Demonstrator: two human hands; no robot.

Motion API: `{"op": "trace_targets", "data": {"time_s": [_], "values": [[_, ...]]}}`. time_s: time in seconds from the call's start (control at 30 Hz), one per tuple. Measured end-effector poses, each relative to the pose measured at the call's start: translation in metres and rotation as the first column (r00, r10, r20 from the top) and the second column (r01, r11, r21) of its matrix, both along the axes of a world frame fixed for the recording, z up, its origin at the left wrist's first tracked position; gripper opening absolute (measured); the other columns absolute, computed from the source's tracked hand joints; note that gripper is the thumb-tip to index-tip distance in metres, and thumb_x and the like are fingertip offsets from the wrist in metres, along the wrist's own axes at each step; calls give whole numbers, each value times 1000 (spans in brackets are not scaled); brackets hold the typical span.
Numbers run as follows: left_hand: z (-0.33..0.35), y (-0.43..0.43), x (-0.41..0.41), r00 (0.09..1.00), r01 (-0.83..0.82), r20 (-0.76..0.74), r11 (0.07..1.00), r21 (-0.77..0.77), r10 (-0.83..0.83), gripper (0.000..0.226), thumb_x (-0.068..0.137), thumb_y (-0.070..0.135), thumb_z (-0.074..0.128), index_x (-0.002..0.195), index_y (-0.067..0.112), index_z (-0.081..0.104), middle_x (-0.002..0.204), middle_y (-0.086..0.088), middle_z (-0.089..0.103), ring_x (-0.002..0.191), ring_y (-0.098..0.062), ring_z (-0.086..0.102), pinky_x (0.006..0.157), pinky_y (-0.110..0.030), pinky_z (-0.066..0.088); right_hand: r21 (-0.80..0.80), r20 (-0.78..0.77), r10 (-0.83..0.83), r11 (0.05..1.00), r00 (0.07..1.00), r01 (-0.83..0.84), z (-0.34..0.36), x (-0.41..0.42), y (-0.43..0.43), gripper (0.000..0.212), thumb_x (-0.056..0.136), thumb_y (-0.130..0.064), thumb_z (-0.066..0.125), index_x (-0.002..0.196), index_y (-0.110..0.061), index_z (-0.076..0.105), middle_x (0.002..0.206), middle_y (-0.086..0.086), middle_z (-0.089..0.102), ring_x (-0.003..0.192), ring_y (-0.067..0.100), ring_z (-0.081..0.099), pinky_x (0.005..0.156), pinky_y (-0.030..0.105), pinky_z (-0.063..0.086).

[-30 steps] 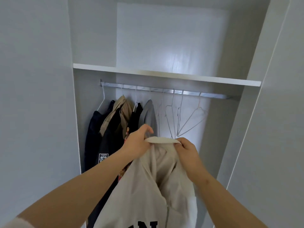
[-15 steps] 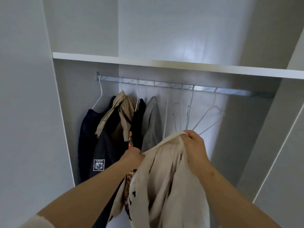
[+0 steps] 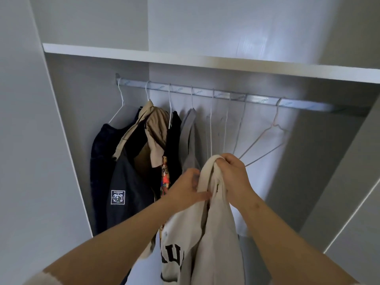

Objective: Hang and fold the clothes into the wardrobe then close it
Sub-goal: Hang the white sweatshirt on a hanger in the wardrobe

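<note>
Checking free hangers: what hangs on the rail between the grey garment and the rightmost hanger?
Only bare wire hangers on the rail, in the head view.

In the wardrobe [image 3: 82, 120], up top, a shelf [image 3: 205, 61]; just under it, a hanging rail [image 3: 257, 98]. On the rail's left part, hung garments [image 3: 131, 182] side by side; to their right, wire hangers [image 3: 257, 141]. In front of these, a jersey [image 3: 216, 233], its top bunched in the right hand [image 3: 234, 175], left hand [image 3: 185, 190] pinching it just left.

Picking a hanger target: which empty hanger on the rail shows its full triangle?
The rightmost empty hanger, hanging apart from the rest: it is turned broadside to the camera, while the other empty hangers left of it are edge-on.
</note>
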State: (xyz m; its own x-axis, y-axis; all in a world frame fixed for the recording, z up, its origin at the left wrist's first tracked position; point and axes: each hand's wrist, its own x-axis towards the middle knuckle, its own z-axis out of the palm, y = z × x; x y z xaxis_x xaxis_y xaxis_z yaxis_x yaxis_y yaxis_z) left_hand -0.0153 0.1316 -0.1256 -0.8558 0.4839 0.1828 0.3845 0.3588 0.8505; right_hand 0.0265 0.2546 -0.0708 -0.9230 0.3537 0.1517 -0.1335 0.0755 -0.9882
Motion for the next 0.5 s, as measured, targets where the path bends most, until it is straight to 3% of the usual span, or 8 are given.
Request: {"op": "trace_targets", "data": {"time_s": [0.13, 0.2, 0.3, 0.4, 0.5], "values": [[-5, 8, 0, 959, -238, -197, 955, -175, 203, 31, 80, 24, 59, 100, 26, 36, 87, 9, 54, 79, -13, 57, 70, -28, 50, -31, -27, 4, 1000, 1000, -5, 3, -6, 4, 24, 89, -7, 48, 70, -17, 59, 64, -1, 55, 60, 13, 53, 55, 23, 46], [-7, 9, -2, 955, -290, -144, 915, -281, 259, 21, 84, 25, 54, 100, 22, 41, 89, 3, 57, 82, -17, 57, 72, -31, 49, -46, -45, 0, 999, 999, -2, 6, -9, 8, 26, 89, -7, 49, 69, -19, 61, 65, -2, 57, 62, 14, 54, 57, 25, 46], [-6, 6, -6, 964, -169, 104, 862, -478, 246, 30, 91, 25, 50, 119, 13, 50, 114, -9, 60, 98, -24, 60, 81, -32, 48, -44, -45, -34, 999, 998, 32, 7, -12, 14, 23, 90, -10, 49, 73, -20, 61, 71, -1, 58, 66, 14, 54, 58, 24, 46], [0, -2, -13, 861, -125, 444, 949, -291, 249, 32, 96, 21, 41, 127, 14, 46, 108, -8, 55, 78, -18, 57, 68, -31, 50, -49, -48, -65, 997, 997, 63, 10, -17, 17, 24, 90, -9, 49, 72, -20, 61, 72, 0, 57, 68, 15, 53, 60, 25, 45], [11, -14, -29, 785, -371, 533, 929, -3, 315, 20, 97, 13, 37, 105, 15, 54, 91, -9, 53, 73, -21, 52, 60, -33, 50, -83, -30, -94, 992, 995, 92, 13, -23, 19, 24, 85, -2, 48, 65, -13, 57, 67, 3, 52, 64, 18, 48, 60, 26, 42]]}}
